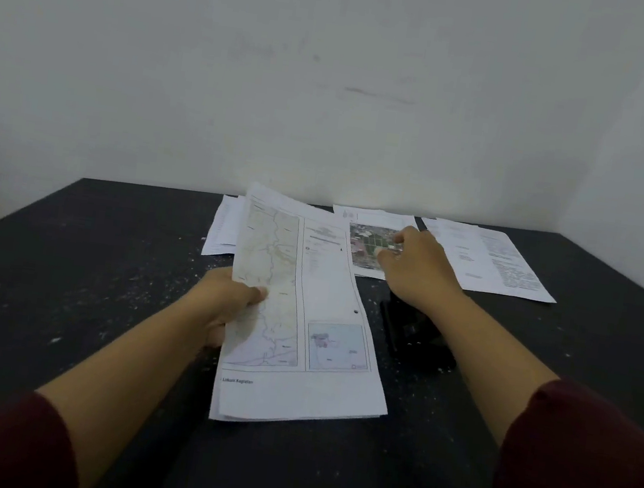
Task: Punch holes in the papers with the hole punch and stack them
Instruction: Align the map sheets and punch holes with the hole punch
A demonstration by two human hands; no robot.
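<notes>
My left hand [224, 302] grips the left edge of a map sheet [318, 325], held lifted and tilted over the middle of the black table [85, 253]; a punched hole shows near its right edge. My right hand [416, 262] reaches over a sheet with an aerial photo [365, 245] at the back, fingertips curled on it. The black hole punch [415, 334] sits on the table right of the map sheet, partly under my right forearm. A stack of white papers [223, 231] lies behind the map sheet at the back left.
More printed pages [494, 262] lie at the back right by the wall. The tabletop is speckled with small white paper bits. A pale wall rises right behind the table's far edge.
</notes>
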